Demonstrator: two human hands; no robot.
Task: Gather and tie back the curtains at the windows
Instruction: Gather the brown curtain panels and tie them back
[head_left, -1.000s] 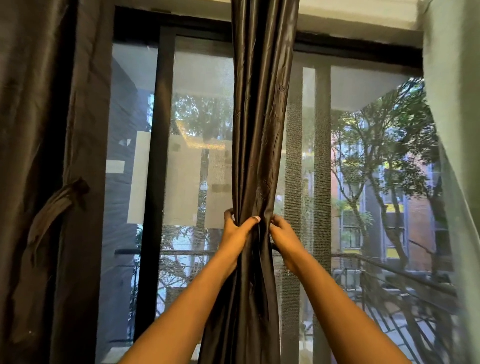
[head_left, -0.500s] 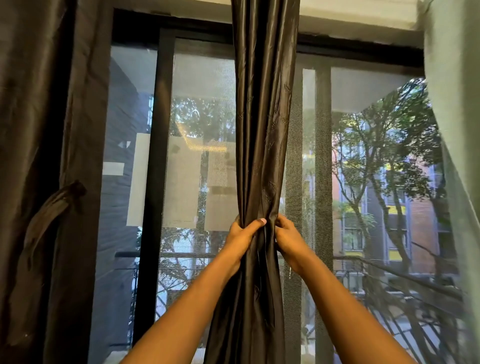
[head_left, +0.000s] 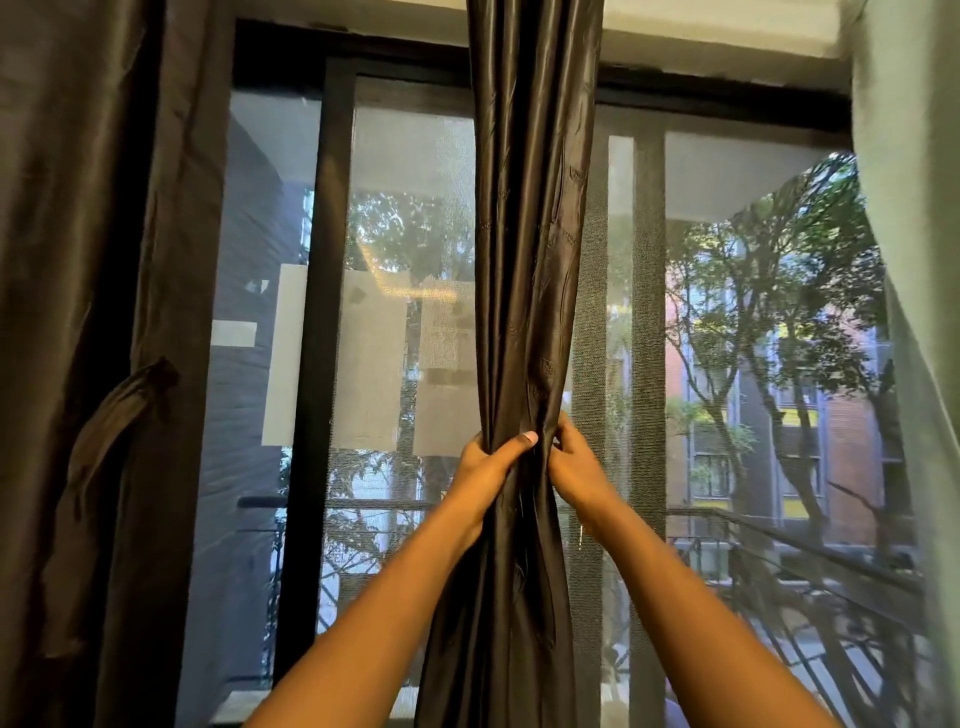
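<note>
A dark brown satin curtain (head_left: 530, 234) hangs in a narrow bunch down the middle of the window. My left hand (head_left: 488, 467) wraps around the bunch from the left, thumb across the front. My right hand (head_left: 576, 467) pinches the same bunch from the right at the same height. Below my hands the fabric flares out again. A second dark curtain (head_left: 93, 312) hangs at the far left, with a fabric tie-back strap (head_left: 119, 415) dangling loose against it.
The black window frame (head_left: 322, 312) and a mesh screen stand just behind the curtain. A pale green curtain (head_left: 914, 260) hangs at the right edge. Outside are a balcony railing (head_left: 779, 566), trees and buildings.
Both hands have stayed closed on the middle curtain and squeezed the bunch slightly tighter; the view shifted a little.
</note>
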